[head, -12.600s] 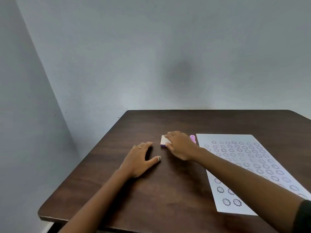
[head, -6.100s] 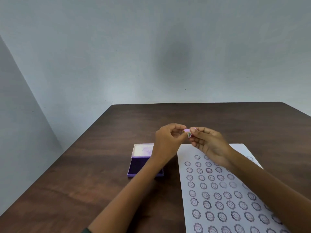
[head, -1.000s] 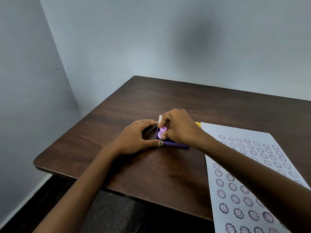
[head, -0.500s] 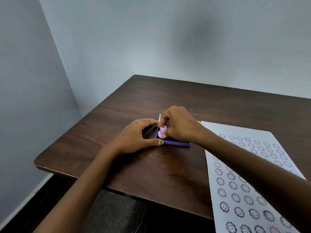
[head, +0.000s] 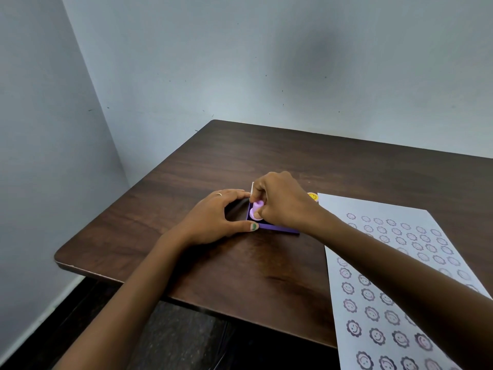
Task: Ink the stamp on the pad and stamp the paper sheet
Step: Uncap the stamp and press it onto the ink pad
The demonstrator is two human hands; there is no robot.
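Observation:
A small purple ink pad box (head: 277, 228) lies open on the dark wooden table (head: 240, 161), its white lid standing up behind. My right hand (head: 282, 201) pinches a small pink stamp (head: 257, 209) and holds it down on the pad. My left hand (head: 213, 217) brackets the box's left side, thumb on its front corner and index finger at the lid. The white paper sheet (head: 394, 263), covered in rows of purple smiley-flower prints, lies to the right, partly under my right forearm.
A small yellow round object (head: 312, 196) sits just behind my right wrist at the sheet's far corner. Grey walls close in at the back and left. The table's near edge (head: 186, 300) drops to a dark floor.
Over the last second the stamp has stayed on the pad with both hands almost still. Earlier, the box was shut and my hands handled the stamp above the sheet.

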